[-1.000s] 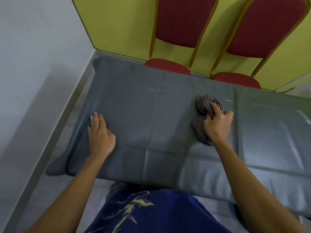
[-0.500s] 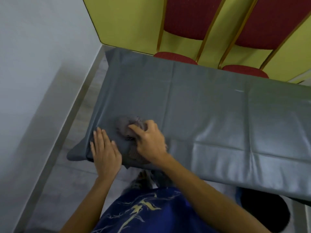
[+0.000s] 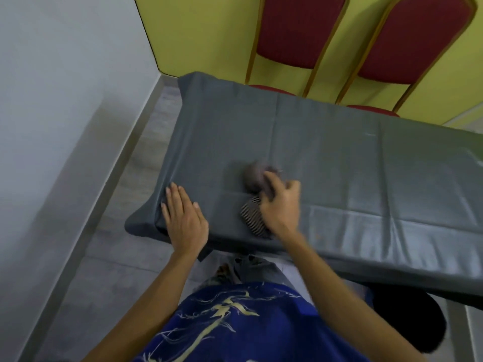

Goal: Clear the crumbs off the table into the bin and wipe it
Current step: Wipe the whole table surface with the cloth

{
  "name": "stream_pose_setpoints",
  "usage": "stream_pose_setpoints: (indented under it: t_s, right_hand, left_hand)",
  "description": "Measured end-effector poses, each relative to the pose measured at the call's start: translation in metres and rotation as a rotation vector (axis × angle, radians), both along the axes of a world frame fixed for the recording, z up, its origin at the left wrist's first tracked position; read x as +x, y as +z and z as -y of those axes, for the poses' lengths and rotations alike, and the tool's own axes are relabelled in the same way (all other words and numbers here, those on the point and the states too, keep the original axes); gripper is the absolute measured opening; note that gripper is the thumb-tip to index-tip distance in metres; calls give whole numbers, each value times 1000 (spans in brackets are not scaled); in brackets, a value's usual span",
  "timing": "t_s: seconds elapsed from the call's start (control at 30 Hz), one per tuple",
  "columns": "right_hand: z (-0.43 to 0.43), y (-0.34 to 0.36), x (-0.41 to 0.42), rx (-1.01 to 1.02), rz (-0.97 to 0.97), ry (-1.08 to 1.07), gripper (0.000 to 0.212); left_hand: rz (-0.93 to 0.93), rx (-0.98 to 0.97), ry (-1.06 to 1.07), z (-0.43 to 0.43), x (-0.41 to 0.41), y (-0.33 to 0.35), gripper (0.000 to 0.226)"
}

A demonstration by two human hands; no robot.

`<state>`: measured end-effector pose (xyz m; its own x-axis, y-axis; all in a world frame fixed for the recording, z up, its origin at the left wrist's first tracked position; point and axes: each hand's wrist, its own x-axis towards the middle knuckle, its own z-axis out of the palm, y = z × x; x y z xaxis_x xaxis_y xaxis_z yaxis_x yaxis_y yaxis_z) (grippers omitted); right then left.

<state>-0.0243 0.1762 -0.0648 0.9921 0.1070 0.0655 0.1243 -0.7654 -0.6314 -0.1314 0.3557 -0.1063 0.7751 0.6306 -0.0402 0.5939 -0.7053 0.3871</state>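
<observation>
A grey tablecloth covers the table, which runs from the near left corner to the right edge of view. My right hand grips a bunched black-and-white striped cloth and presses it on the tabletop near the front edge; the cloth's upper part is blurred by motion. My left hand lies flat, fingers together, on the near left corner of the table. A dark round bin stands on the floor under the table's front edge, at my right. No crumbs show on the cloth.
Two red chairs with gold frames stand behind the table against a yellow wall. A white wall runs along the left, with a narrow strip of grey floor between it and the table.
My right hand swept the striped cloth from the table's middle right over to the left beside my left hand, then back a little to the right. My left hand stayed at the corner.
</observation>
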Motion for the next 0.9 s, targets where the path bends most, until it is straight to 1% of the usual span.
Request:
stream_pose_setpoints:
  t_s: [0.07, 0.1, 0.17, 0.23, 0.33, 0.43, 0.53, 0.57, 0.63, 0.7, 0.77, 0.83, 0.9]
  right_hand:
    - [-40, -2, -37, -60, 41, 278, 48]
    - [-52, -2, -50, -118, 66, 371, 51]
    - [-56, -3, -59, -213, 69, 431, 61]
    - [-41, -1, -50, -259, 57, 430, 64]
    - [0, 3, -36, -333, 59, 407, 59]
    - [65, 1, -21, -336, 86, 199, 53]
    - [122, 1, -5, -293, 14, -44, 49]
    - [128, 1, -1, -276, -27, -101, 50]
    - [117, 4, 0, -229, -38, -152, 50]
    - [91, 5, -9, -162, 5, -60, 48]
    - [60, 3, -23, -133, 45, 132, 46]
    - [47, 1, -32, -200, 52, 261, 52]
    - [54, 2, -33, -231, 28, 290, 60]
  left_hand:
    - [-4, 27, -11, -3, -2, -2, 58]
    - [-6, 33, -12, -4, -3, -3, 57]
    - [-7, 33, -13, -5, -6, -2, 57]
    - [-4, 40, -14, -4, -8, -1, 57]
    - [24, 25, -4, -3, -8, 1, 58]
    - [35, 20, -15, -4, -8, 1, 60]
    - [11, 18, -16, -2, -5, -1, 57]
    - [-12, 7, -5, -1, -2, 0, 57]
    - [-69, -55, 34, 5, 7, 8, 61]
    - [-73, -133, 37, 28, 23, 18, 63]
    - [-17, -127, -83, 63, 33, 24, 61]
    - [17, -142, -206, 102, 38, 21, 63]
    - [9, -147, -220, 121, 37, 13, 61]
